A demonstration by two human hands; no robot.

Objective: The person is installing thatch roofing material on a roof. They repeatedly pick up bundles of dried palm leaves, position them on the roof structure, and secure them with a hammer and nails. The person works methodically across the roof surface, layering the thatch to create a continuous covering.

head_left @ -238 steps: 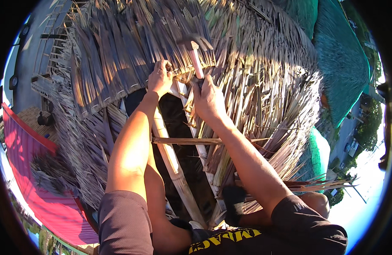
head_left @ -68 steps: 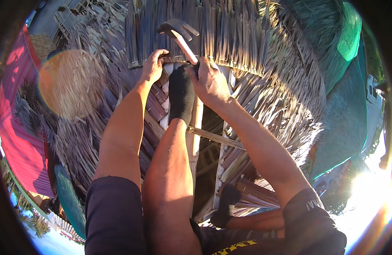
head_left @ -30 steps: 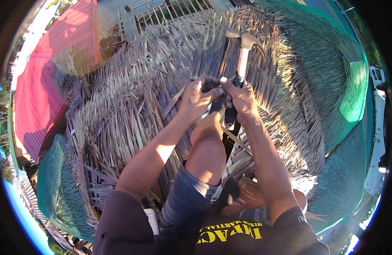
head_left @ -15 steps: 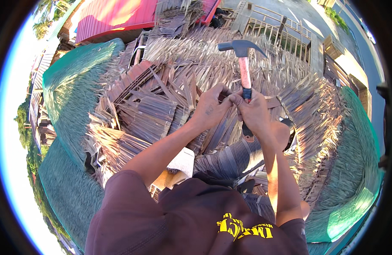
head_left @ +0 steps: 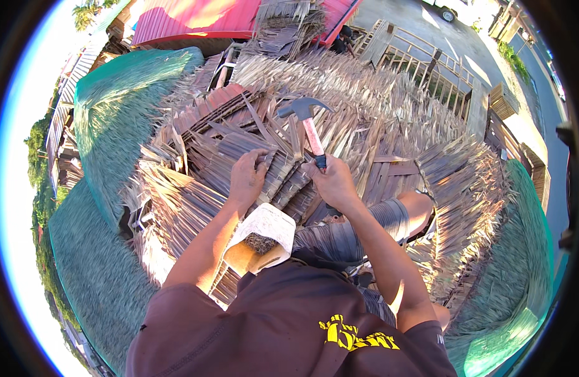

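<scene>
My right hand [head_left: 333,183] is wrapped round the handle of a claw hammer [head_left: 311,133], its dark steel head raised and pointing away from me. To the left, my left hand [head_left: 245,180] is over the thatch with fingers curled and thumb drawn in. Whatever it may pinch is too small to make out. Just below that hand, by my waist, sits a white cut-open plastic container [head_left: 269,220] with a dark heap of thin, nail-like pieces [head_left: 260,243] inside. Under both hands lie overlapping brown palm-leaf thatch panels [head_left: 207,168].
My bent leg in striped shorts [head_left: 352,231] rests on the thatched roof. Green netting covers the thatch at left [head_left: 107,151] and right [head_left: 522,251]. Beyond are a red metal roof [head_left: 201,22], a wooden railing [head_left: 427,66] and another person [head_left: 344,39].
My hands have parted: the left has moved left and toward the container, the right has shifted left and lower with the hammer. More of the white container shows. The view has shifted.
</scene>
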